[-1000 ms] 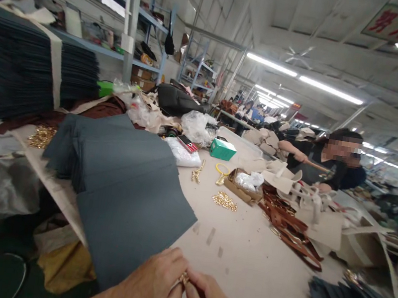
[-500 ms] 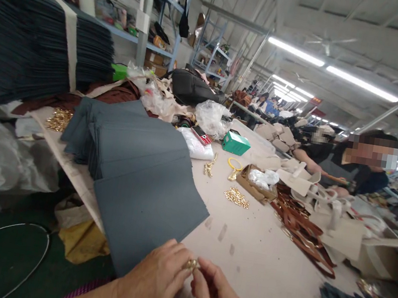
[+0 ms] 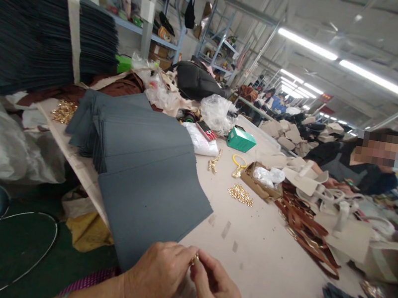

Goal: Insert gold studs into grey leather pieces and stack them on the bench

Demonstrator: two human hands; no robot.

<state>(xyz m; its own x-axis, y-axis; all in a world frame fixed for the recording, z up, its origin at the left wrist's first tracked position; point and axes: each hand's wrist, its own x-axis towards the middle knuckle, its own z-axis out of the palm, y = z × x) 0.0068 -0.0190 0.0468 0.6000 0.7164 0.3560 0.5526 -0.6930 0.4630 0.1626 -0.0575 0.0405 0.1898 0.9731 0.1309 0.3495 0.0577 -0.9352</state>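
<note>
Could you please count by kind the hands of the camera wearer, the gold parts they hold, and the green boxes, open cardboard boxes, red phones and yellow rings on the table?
Hands: 2 (left hand, right hand)
Green box: 1
Open cardboard box: 1
Red phone: 1
Yellow ring: 1
Total: 6, without the gold parts, too hidden to count

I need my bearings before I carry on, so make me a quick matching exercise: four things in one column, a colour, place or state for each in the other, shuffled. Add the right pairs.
Things:
1. Left hand and right hand
2. Phone
3. Straps
4. Tall stack of sheets

Matches:
A. Brown
B. With a pale strip across it
C. Holding a small gold piece together
D. Lying on a white packet

Pairs: 1-C, 2-D, 3-A, 4-B
</note>
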